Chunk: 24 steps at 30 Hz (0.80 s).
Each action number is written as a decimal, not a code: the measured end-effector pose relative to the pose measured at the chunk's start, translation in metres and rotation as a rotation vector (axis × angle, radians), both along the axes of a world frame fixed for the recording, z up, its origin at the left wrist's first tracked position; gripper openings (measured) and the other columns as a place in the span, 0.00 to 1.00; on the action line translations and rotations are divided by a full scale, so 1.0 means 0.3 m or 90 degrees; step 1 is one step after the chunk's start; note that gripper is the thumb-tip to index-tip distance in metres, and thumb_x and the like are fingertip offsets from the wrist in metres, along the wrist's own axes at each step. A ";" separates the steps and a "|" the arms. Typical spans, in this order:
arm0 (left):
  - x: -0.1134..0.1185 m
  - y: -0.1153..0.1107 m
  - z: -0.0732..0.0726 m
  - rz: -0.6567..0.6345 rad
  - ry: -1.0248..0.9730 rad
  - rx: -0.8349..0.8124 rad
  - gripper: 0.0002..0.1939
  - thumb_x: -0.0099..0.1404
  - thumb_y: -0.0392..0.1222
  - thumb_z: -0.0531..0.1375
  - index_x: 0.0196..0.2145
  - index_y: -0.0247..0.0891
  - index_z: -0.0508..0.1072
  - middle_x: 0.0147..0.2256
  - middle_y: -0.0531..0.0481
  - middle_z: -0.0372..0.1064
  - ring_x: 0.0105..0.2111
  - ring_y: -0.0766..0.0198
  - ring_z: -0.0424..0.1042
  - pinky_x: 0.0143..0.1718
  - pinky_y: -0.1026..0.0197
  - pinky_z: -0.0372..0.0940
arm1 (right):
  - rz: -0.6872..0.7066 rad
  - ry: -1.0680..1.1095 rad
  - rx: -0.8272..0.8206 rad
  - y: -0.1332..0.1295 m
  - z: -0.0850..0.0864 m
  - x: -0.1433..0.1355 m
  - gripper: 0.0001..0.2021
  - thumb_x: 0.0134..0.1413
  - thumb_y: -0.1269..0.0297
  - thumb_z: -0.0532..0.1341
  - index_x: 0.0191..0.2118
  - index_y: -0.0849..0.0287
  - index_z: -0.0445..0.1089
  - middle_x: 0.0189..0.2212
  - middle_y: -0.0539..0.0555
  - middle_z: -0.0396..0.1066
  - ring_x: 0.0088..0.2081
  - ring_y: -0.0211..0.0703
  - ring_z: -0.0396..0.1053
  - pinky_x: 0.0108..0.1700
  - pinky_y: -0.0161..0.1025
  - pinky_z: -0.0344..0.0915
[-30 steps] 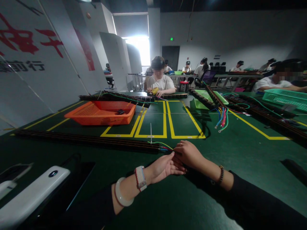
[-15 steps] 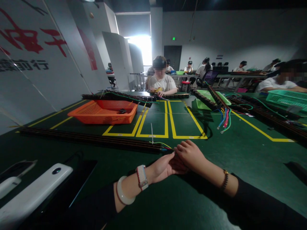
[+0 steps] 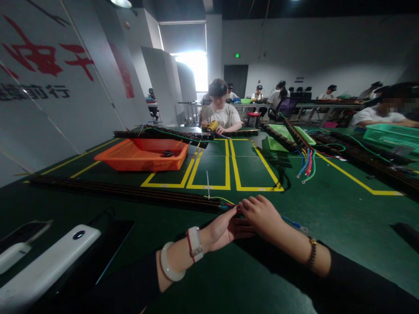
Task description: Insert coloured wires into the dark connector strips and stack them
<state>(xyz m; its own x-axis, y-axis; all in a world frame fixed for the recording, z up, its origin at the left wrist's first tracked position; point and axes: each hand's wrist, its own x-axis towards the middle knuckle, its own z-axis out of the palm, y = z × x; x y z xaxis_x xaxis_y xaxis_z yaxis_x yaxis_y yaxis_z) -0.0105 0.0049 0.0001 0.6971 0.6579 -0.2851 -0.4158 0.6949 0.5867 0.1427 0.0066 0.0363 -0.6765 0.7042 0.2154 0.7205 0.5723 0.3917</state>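
Observation:
A long black ribbed bar (image 3: 131,193) lies across the table, with several coloured wires (image 3: 225,205) coming out of its right end. My left hand (image 3: 224,229) is closed on these wires, the thumb pressed near their visible part and the fingers partly behind my right hand. My right hand (image 3: 263,218) is curled over the same wires, its fingertips touching my left hand. Past the right hand a blue wire end (image 3: 296,224) with a ring terminal sticks out. A white cable tie (image 3: 207,185) stands up from the bar near its end.
An orange basket (image 3: 144,161) with small dark parts stands behind the bar. White devices (image 3: 52,261) lie at the near left. Green baskets (image 3: 278,144), more bars and wire bundles (image 3: 307,163) are at the right. Across the table a person (image 3: 221,113) holds a yellow tool (image 3: 212,126).
The blue wire end with its terminal now shows beyond my right hand. My right hand has shifted slightly; both hands stay at the wires. The person opposite has raised the yellow tool.

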 end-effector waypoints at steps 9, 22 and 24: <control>0.002 -0.012 0.027 0.003 0.036 0.018 0.10 0.65 0.40 0.53 0.38 0.31 0.70 0.39 0.38 0.75 0.42 0.54 0.74 0.55 0.48 0.57 | -0.055 0.009 0.094 -0.013 0.141 0.070 0.09 0.52 0.78 0.58 0.37 0.62 0.72 0.31 0.56 0.71 0.33 0.45 0.65 0.31 0.40 0.51; 0.000 -0.013 0.027 0.155 -0.059 0.079 0.26 0.54 0.23 0.56 0.45 0.42 0.48 0.47 0.43 0.67 0.45 0.55 0.74 0.53 0.46 0.61 | -0.139 -0.012 0.208 -0.128 0.219 0.421 0.14 0.60 0.71 0.51 0.40 0.56 0.74 0.32 0.54 0.71 0.33 0.45 0.65 0.34 0.40 0.54; -0.002 -0.016 0.031 0.155 -0.062 0.055 0.22 0.54 0.21 0.54 0.41 0.39 0.51 0.48 0.41 0.64 0.48 0.52 0.72 0.53 0.46 0.61 | -0.164 -0.015 0.199 -0.148 0.196 0.477 0.15 0.61 0.69 0.50 0.39 0.56 0.75 0.31 0.54 0.72 0.32 0.46 0.66 0.34 0.41 0.54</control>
<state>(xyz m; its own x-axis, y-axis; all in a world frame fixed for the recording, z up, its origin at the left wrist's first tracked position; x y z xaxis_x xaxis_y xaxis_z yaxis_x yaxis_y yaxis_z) -0.0111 0.0001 0.0095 0.5373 0.8282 -0.1593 -0.6218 0.5166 0.5887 0.2857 -0.0378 0.0952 -0.4941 0.7538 0.4332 0.8134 0.2249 0.5365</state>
